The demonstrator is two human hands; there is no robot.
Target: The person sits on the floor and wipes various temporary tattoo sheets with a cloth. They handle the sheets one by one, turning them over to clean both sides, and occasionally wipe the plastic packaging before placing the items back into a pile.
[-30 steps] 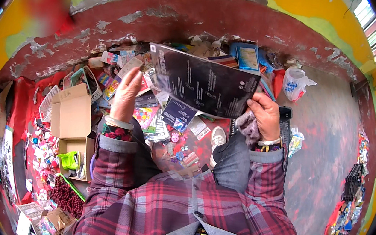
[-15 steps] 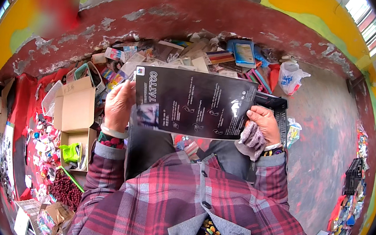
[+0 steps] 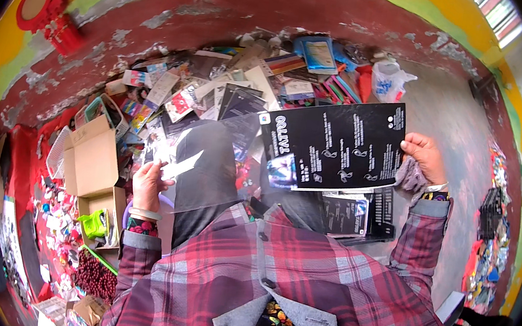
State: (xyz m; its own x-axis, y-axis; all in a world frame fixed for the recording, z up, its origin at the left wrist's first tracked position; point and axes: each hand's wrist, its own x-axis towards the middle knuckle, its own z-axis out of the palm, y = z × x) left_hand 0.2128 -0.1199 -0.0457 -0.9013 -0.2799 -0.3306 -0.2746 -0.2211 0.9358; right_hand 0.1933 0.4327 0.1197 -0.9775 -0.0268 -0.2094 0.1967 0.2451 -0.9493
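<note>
A clear plastic sleeve (image 3: 210, 160) stretches out from my left hand (image 3: 147, 185), whose fingers pinch its left edge by a white strip. My right hand (image 3: 426, 157) grips the right edge of a black printed sheet (image 3: 340, 143) with white writing, line drawings and a small picture. The sheet's left end meets the sleeve; I cannot tell whether any of it is still inside. A grey-purple knitted piece (image 3: 409, 177) hangs bunched beneath my right fingers. Below the sheet, a black crate (image 3: 382, 215) holds similar black sheets (image 3: 345, 214).
Packets and cards (image 3: 184, 99) lie heaped along the peeling wall. An open cardboard box (image 3: 90, 163) with a bright green item stands at left, near dark red beads (image 3: 92, 272). A white plastic bag (image 3: 389, 81) sits at the back right.
My hands have moved apart, the right one rightward with the black sheet, the left one down and leftward with the clear sleeve. The sheet has slid out of the sleeve, at least mostly.
</note>
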